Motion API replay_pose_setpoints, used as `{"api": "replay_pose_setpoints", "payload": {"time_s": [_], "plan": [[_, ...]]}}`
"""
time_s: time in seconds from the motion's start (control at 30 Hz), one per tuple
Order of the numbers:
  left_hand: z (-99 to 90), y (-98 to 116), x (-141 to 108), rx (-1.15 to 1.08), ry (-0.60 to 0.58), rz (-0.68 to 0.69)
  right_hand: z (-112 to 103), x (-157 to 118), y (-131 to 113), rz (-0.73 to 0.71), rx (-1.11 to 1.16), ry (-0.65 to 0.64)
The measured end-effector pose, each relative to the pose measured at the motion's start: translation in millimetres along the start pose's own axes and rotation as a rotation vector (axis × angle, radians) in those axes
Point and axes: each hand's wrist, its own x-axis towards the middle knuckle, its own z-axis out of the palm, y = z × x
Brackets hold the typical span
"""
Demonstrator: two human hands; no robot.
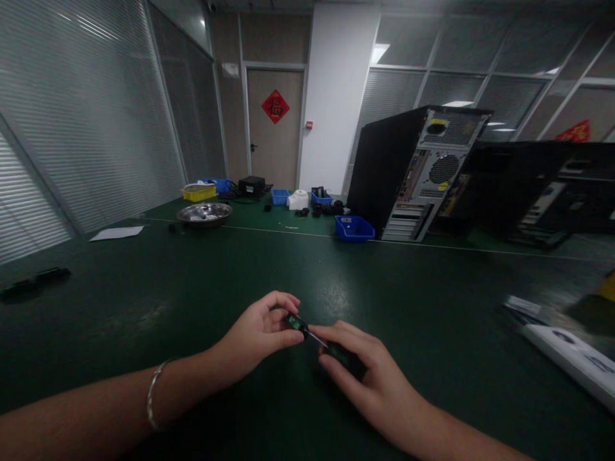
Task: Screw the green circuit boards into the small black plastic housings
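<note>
And here's the left forearm (108,396), bare all the way from the picture's left edge, and there's the standout: a bracelet (150,398), slim, rounded and silvery, looping round the arm just behind the wrist! Look at that surface, pale glints alternating with darker patches along the curve; twisted or engraved, it's too blurred to call. On to the left grip (263,328): bare fingers, bare thumb, slender with rounded tips. Over to the right grip (361,368), bare as well, and the right forearm (435,424), bare skin down to the bottom edge. Fingernails? Too dim to make out.
</note>
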Motion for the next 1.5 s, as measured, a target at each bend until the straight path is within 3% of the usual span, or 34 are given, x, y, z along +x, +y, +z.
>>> {"api": "replay_pose_setpoints", "payload": {"time_s": [0.23,0.43,0.53,0.7,1.17,1.5], "plan": [[-0.3,5,-2,0.111,-0.082,-0.094,-2,1,-3,-0.008,0.038,-0.03],[2.4,8,-5,0.079,-0.145,-0.129,-2,2,-6,-0.015,0.05,-0.033],[3.6,7,-4,0.078,-0.164,-0.077,-2,2,-3,-0.024,0.058,-0.034],[1.8,7,-2,0.233,-0.1,0.049,-1,-2,1,-0.003,0.063,0.027],[1.6,10,-4,0.313,-0.028,0.039,-1,0,8,-0.008,-0.006,0.084],[-1.9,12,-9,0.703,-0.055,0.257,0,-3,7,0.009,-0.104,0.039]]}}
